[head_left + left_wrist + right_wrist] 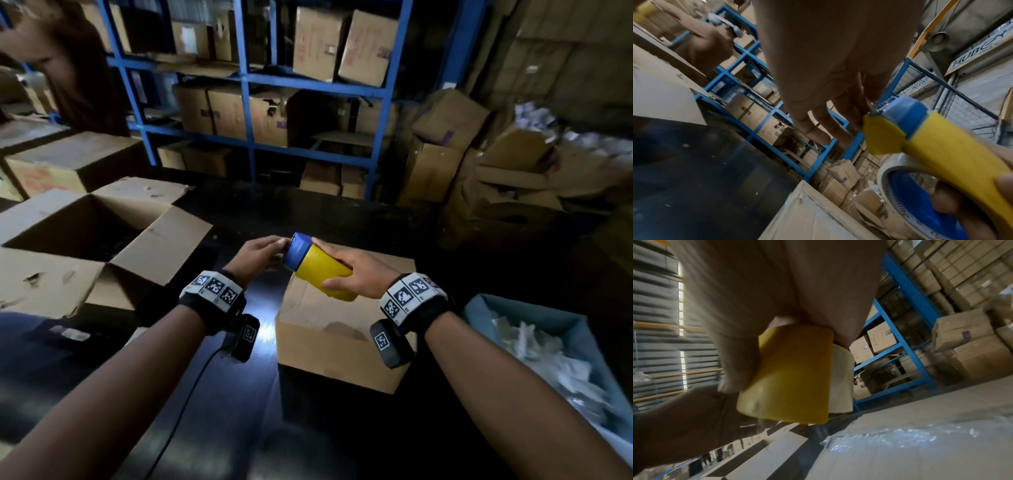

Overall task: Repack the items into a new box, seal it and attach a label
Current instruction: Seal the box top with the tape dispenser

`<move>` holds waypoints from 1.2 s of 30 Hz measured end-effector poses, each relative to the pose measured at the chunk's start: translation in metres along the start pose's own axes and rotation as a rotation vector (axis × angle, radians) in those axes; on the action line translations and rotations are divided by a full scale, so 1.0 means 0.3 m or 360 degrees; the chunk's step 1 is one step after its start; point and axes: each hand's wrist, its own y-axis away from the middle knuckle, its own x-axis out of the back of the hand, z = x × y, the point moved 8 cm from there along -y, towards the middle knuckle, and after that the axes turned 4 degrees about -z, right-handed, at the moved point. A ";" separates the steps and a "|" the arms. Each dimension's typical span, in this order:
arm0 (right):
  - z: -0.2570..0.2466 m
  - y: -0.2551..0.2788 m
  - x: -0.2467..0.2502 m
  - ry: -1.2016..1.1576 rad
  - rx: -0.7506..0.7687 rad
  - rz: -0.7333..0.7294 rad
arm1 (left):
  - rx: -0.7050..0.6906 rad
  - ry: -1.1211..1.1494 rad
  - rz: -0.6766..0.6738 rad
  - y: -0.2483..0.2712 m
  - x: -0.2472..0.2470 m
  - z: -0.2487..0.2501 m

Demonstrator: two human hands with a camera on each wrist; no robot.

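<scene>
While the closed box [342, 329] sits on the dark surface [239, 394] right under my hands, I judge the step in hand to be sealing it, and that starts with getting a clean free end of tape off the dispenser. To do it well I should peel the end out squarely past the toothed blade, keep it from folding back on itself, and lay it down over one edge of the box so the strip runs straight along the seam between the flaps. My right hand [356, 277] is wrapped around the yellow body of the tape dispenser [318, 267], fingers curled over the top and thumb underneath, holding it tilted above the far left corner of the box. My left hand [257, 255] reaches in at the blue front end, its fingers [818, 128] nearly straight and touching near the serrated blade [882, 105]; I cannot tell whether they have tape pinched yet. From the left wrist view the clear tape roll [898, 164] sits under the yellow shell. A larger open box [85, 236] stands well to my left.
</scene>
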 end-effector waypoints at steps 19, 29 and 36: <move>0.066 -0.128 0.041 0.0121 -0.0243 0.0019 | 0.0159 0.0232 -0.0469 -0.227 -0.018 -0.051; 0.064 -0.151 0.031 0.0199 -0.0278 0.0018 | 0.0129 0.0282 -0.0585 -0.284 0.007 -0.097; 0.059 -0.134 0.036 0.0204 -0.0253 -0.0008 | 0.0023 0.0245 -0.0347 -0.299 -0.006 -0.098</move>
